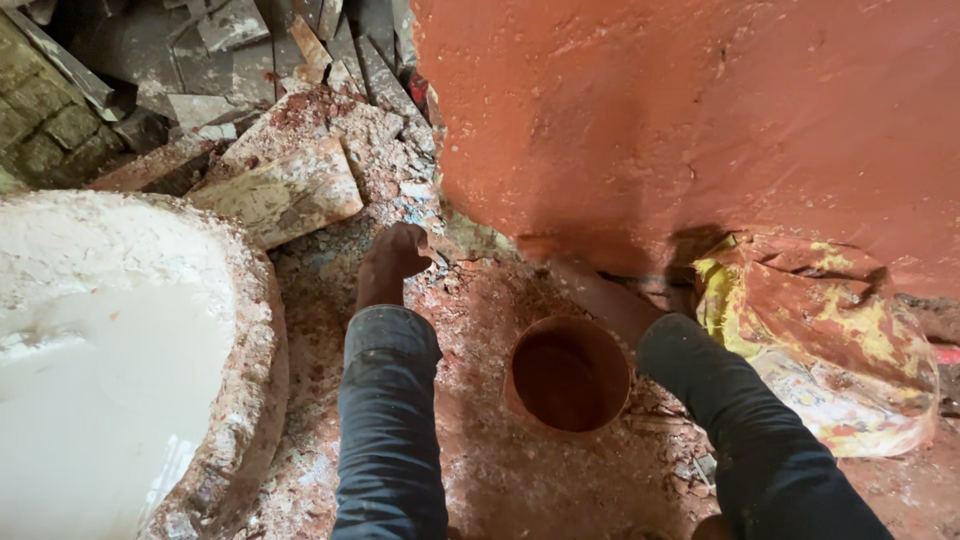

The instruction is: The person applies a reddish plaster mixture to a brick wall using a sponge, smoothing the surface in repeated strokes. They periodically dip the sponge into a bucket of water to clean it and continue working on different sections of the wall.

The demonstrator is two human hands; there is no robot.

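My left hand (pixel 393 262) rests clenched on the rubble-strewn floor (pixel 480 470), holding nothing, while my right hand (pixel 600 295) reaches under the big red-coated mass (pixel 700 110); I cannot tell its grip. The clay cup (pixel 568 377) stands empty between my arms. A white-filled basin (pixel 110 360) crowds the left, a stained sack (pixel 830 350) the right.

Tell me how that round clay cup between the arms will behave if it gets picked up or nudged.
The clay cup looks stiff and probably brittle, since its wall looks thin and earthen. It shows nothing inside, so it is likely light. Its round body may roll if tipped on the gritty floor. The red dust coating it could make the grip a bit slippery.
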